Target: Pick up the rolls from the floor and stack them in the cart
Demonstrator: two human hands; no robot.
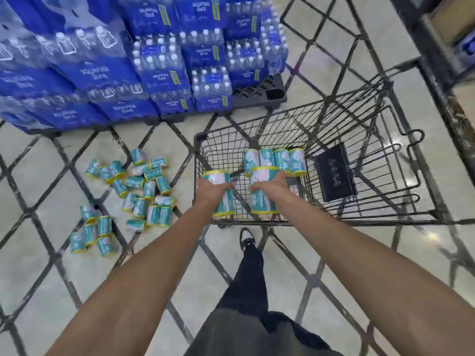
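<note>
Both my arms reach into a black wire cart (334, 116). My left hand (212, 190) grips a teal, white and yellow roll pack (223, 201) near the cart's left wall. My right hand (270, 186) grips a second roll pack (261, 199) in the middle of the basket. Several more rolls (280, 160) stand in a row against the cart's back, just beyond my right hand. Several loose rolls (144, 186) lie scattered on the floor to the left of the cart.
Stacked blue cases of bottled water (128, 60) sit on a pallet behind the floor rolls. A black child-seat flap (334, 173) hangs in the cart's right part. Dark shelving (442, 60) stands at the right. My leg and shoe (248, 240) are below the cart.
</note>
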